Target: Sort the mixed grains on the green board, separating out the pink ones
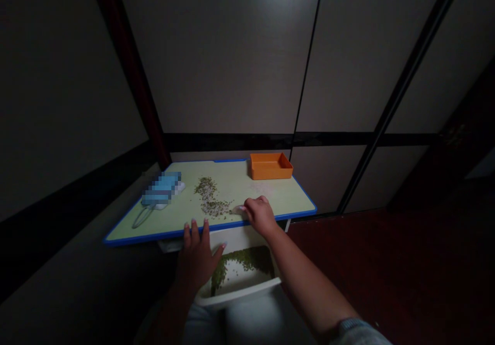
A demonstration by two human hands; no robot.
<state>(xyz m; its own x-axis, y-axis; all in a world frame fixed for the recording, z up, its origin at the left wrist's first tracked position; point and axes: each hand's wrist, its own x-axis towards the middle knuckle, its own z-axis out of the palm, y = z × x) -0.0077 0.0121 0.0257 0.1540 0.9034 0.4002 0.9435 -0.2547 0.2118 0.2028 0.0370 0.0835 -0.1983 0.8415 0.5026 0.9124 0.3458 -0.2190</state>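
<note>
My right hand (260, 214) is closed in a pinch on a small pale piece (235, 210), too dim to tell its kind. The tip of that piece reaches the right end of a scattered pile of green and whitish grains (215, 209), which look like beans mixed with rice. More of the grains trail up and to the left across a pale tabletop (178, 220) with a blue edge. My left hand (197, 252) is open, fingers spread, their tips at the table's front edge. Below, a white drawer or bin (240, 297) holds many green grains (247, 258).
An orange box (271, 170) stands at the back right of the table. At the left lies a blurred-out blue object (162, 187) with a loop strap. Wardrobe panels (232, 66) rise close behind, and a dark red floor (348, 262) spreads to the right.
</note>
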